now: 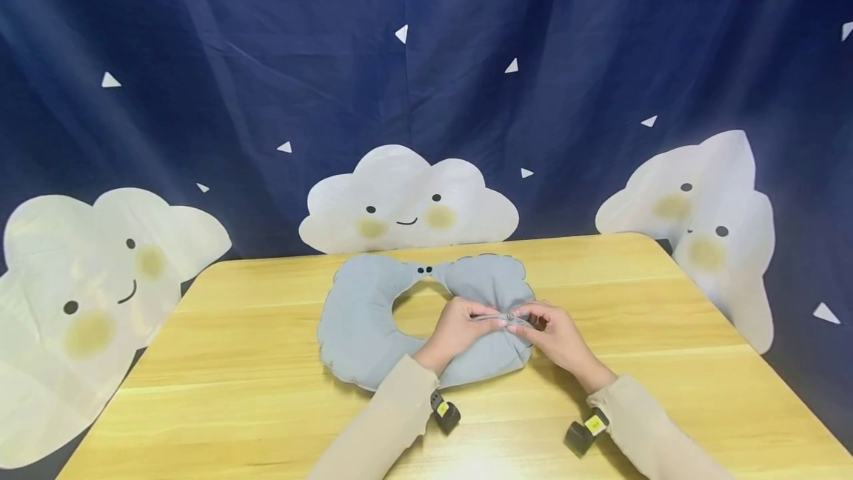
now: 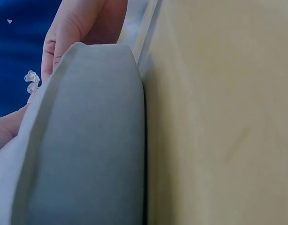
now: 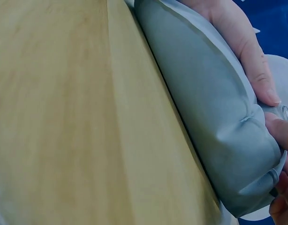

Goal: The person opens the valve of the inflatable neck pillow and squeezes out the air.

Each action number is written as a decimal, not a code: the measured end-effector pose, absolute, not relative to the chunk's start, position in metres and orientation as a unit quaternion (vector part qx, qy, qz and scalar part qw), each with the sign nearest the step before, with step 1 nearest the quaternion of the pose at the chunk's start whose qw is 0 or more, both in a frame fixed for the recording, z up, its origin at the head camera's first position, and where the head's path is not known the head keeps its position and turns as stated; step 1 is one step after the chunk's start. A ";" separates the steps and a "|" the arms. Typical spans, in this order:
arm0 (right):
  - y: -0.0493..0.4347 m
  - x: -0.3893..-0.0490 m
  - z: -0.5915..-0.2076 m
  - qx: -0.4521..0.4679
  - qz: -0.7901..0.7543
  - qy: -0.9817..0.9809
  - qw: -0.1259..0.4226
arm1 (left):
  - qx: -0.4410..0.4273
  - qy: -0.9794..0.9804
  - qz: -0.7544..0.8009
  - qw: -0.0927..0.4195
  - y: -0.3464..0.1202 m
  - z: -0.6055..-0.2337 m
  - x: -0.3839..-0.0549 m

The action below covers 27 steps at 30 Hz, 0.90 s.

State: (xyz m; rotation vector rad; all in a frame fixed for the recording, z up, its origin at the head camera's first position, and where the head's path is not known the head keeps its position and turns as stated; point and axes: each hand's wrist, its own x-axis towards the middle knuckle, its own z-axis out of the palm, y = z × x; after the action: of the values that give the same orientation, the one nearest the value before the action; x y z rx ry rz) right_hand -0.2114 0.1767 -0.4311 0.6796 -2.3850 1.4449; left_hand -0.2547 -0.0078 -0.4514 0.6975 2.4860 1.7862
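Note:
A grey inflatable neck pillow [image 1: 360, 321] lies puffed up on the table, its two ends meeting at the far side by a pair of black dots [image 1: 424, 270]. On its right lobe sits a small clear plastic valve [image 1: 510, 316], also visible in the left wrist view as a clear valve [image 2: 31, 82]. My left hand [image 1: 460, 328] pinches the fabric just left of the valve between thumb and fingers. From the other side my right hand [image 1: 556, 333] pinches the fabric right by it. The cloth is gathered into creases under the fingertips.
The pillow rests on a light wooden table [image 1: 220, 376] with rounded far corners. Behind it hangs a dark blue curtain [image 1: 333, 95] printed with white clouds and triangles. Each wrist carries a small black camera, one at the left sleeve [image 1: 386, 413].

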 end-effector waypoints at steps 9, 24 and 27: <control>0.178 -0.212 -0.430 0.224 0.504 -0.823 0.134 | 0.216 0.781 0.586 0.015 -0.008 -0.447 -0.252; 0.181 -0.217 -0.433 0.208 0.528 -0.818 0.095 | 0.230 0.756 0.611 0.048 -0.011 -0.461 -0.261; 0.182 -0.219 -0.435 0.210 0.536 -0.813 0.086 | 0.228 0.754 0.614 0.057 -0.011 -0.461 -0.261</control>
State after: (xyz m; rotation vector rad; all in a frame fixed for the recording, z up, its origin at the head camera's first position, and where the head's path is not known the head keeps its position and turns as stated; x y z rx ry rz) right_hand -0.2194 0.1822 -0.4354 0.6256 -2.4220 1.5981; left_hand -0.2612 -0.0114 -0.4613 0.6899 2.2848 1.8615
